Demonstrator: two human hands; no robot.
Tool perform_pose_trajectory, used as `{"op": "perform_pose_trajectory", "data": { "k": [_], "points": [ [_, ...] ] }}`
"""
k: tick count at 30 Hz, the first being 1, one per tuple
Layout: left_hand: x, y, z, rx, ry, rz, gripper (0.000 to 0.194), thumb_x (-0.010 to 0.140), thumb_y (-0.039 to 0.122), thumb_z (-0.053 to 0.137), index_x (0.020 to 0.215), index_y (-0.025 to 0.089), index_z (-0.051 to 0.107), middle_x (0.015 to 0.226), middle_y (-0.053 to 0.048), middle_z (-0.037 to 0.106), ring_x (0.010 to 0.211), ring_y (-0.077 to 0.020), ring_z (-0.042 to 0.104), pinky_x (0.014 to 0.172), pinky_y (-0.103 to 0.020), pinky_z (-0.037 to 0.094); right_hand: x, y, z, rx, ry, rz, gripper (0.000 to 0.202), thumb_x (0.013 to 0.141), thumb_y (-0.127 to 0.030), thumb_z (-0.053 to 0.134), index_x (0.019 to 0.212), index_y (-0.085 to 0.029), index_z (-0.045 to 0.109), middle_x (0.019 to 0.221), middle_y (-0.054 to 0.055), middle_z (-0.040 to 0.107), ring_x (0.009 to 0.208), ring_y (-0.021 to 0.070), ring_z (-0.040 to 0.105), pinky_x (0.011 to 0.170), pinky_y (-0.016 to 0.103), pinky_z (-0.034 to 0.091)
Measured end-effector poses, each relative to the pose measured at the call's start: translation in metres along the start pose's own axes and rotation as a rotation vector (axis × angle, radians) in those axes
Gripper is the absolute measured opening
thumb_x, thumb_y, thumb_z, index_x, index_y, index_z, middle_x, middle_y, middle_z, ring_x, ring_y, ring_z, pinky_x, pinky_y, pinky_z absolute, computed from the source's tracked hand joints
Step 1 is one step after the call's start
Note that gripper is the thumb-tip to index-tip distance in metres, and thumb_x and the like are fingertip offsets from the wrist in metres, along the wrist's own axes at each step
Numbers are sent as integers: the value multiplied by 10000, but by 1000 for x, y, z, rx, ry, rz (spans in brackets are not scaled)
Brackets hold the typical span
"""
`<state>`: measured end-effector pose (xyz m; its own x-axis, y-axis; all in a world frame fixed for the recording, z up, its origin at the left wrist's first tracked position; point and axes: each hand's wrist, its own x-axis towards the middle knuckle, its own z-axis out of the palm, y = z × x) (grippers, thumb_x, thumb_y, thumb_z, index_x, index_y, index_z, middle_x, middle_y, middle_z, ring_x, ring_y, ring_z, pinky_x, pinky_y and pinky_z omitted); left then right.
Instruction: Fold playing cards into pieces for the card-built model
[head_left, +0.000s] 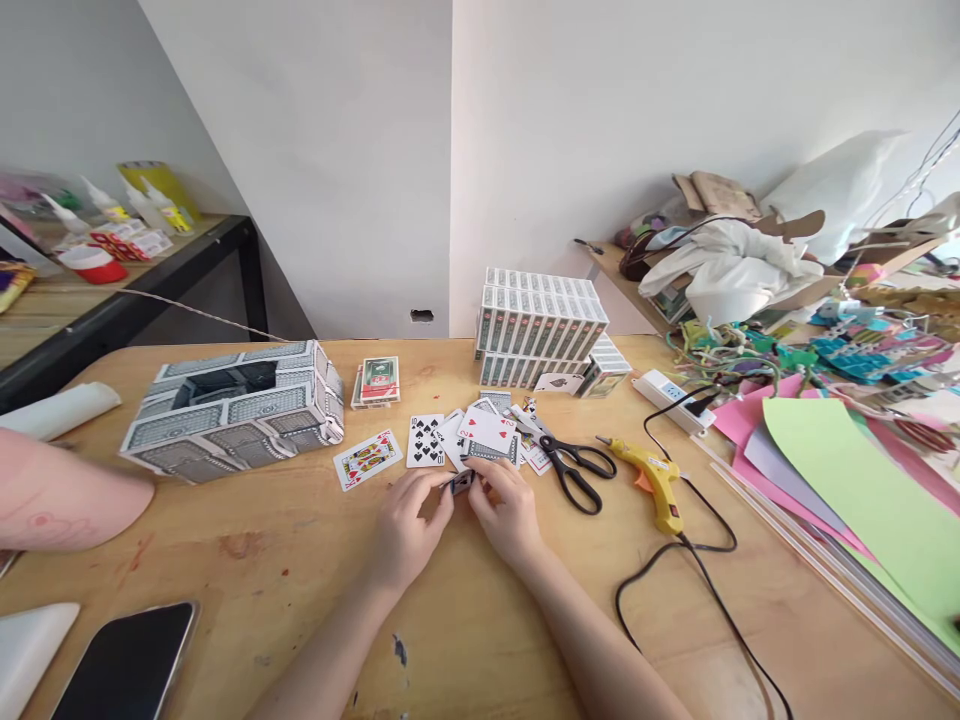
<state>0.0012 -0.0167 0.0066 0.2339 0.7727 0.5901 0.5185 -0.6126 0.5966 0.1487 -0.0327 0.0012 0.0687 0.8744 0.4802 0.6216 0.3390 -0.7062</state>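
Note:
Between my left hand (413, 522) and my right hand (505, 508) is a small playing card (460, 483), pinched in the fingers of both and partly hidden by them. Just beyond lies a loose pile of cards, with a two of hearts (487, 428) on top. A ten of spades (426, 441) and a king of hearts (368, 459) lie face up to the left of the pile. Black-handled scissors (579, 470) rest at its right, blades among the cards. Farther right is a yellow hot glue gun (654, 482) with a black cord.
A box covered in cards (240, 412) stands at the left. Stacked card packs (538, 325) are against the wall, with a red-and-green pack (377, 380) nearer the box. Coloured paper (862, 500) and a power strip (673, 400) are on the right; a phone (127, 660) lies front left.

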Motion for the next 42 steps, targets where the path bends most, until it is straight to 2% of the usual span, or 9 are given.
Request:
{"op": "perform_pose_trajectory", "data": {
  "k": [4,7,9,15,19,25,34,38,42],
  "points": [
    [2,1,0,-35,26,-67,82,844,185,506,855,192,588,820,-34,662,807,-151,630,740,-278,508,0,2,2,13,-10,102,257,800,-225,560,1049,-194,617,771,46,640,663,160,557,572,259,489],
    [4,2,-1,-65,22,-80,92,851,196,499,862,188,590,813,-37,656,798,-151,623,732,-277,505,-1,5,4,-32,23,155,101,796,-256,591,838,-203,666,681,32,621,633,166,543,575,274,476],
    [5,2,-1,-93,12,-107,95,848,203,504,860,187,597,804,-35,650,777,-148,614,721,-277,502,-1,6,4,-42,17,135,124,813,-255,576,739,-207,663,641,29,613,635,171,542,590,282,470],
    [8,1,-1,-158,-11,-217,107,845,232,512,809,184,600,776,-25,634,748,-143,595,696,-266,487,1,-2,1,-51,-60,69,176,831,-205,512,698,-206,628,606,30,589,646,180,527,587,279,444],
    [7,2,-2,-133,9,-205,107,845,228,512,807,188,603,764,-21,634,738,-145,590,679,-258,475,1,-5,-2,-14,-138,95,191,822,-150,457,725,-193,616,616,30,562,649,178,513,584,273,430],
    [6,-3,0,-111,47,-235,105,844,223,512,811,187,605,761,-13,640,708,-136,589,663,-248,474,0,-4,-4,94,-152,131,293,799,-100,415,998,-173,617,784,56,602,713,171,556,633,264,462],
    [7,0,-1,-88,46,-70,110,856,178,490,811,192,589,782,-30,641,776,-147,594,707,-269,479,0,-6,-5,113,-70,46,157,836,-216,507,897,-200,650,732,46,630,669,162,544,581,256,467],
    [7,1,-2,-62,62,-20,111,857,165,487,823,194,589,780,-35,641,777,-150,592,714,-280,476,1,-8,-6,129,-70,7,218,862,-189,455,893,-200,670,724,54,643,675,166,555,623,280,478],
    [7,1,-2,-47,84,-20,116,850,131,492,820,192,585,782,-33,638,781,-146,587,726,-281,473,1,-12,-5,122,-87,-4,250,850,-170,437,903,-191,680,656,39,609,618,153,543,546,250,450]
  ]
}}
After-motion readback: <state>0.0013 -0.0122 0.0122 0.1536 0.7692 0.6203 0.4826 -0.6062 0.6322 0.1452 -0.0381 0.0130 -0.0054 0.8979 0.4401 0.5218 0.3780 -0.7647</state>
